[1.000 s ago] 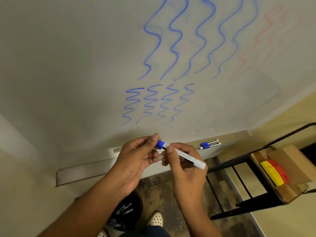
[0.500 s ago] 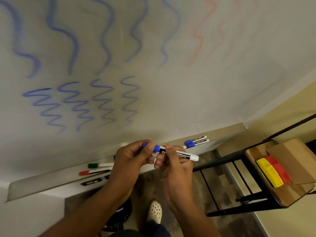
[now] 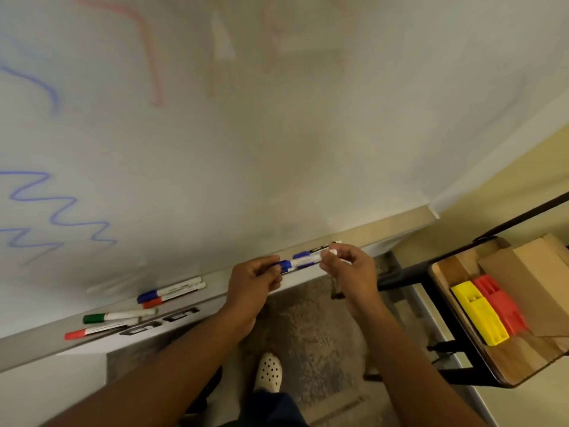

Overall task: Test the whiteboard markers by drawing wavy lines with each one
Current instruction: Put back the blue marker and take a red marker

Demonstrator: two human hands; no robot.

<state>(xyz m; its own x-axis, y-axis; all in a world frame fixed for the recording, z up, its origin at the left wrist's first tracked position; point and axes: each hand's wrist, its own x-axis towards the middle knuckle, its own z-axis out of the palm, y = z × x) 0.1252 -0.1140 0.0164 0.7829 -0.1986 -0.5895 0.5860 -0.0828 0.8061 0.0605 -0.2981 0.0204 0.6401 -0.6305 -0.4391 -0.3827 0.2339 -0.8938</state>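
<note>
Blue marker [image 3: 300, 262] right over the tray [image 3: 385, 229], held level between both hands. The left hand [image 3: 255, 280] pinches the capped blue end, the right hand [image 3: 351, 269] pinches the white barrel at the other end; both grips are narrow, fingertips closed round the pen. Behind it, partly hidden, at least one more blue-capped marker [image 3: 311, 251] lies on the tray, and it's hard to tell where one pen stops and the other starts.

The cap looks to be on, so my read is that this blue one is finished and on its way down to the tray beside its twin, though it could equally be just picked up.

On the whiteboard [image 3: 308, 134], the evidence: blue zigzags [image 3: 58, 211] at the left edge, a heavier blue stroke [image 3: 37, 84] above them, and faint red waves [image 3: 151, 57] up top, pale enough to suggest a weak pen. So blue and red appear tested.

Further left along the tray, a blue and red pair [image 3: 172, 291], then a green marker [image 3: 120, 316] and another red marker [image 3: 98, 330]. No green line shows in this view, so green likely remains, perhaps others too; much of the board is out of frame.

To the right, a rack [image 3: 455, 374] carries cardboard [image 3: 529, 272] with a yellow block [image 3: 478, 312] and a red block [image 3: 500, 306]. Below, a shoe [image 3: 269, 371] on patterned floor.
</note>
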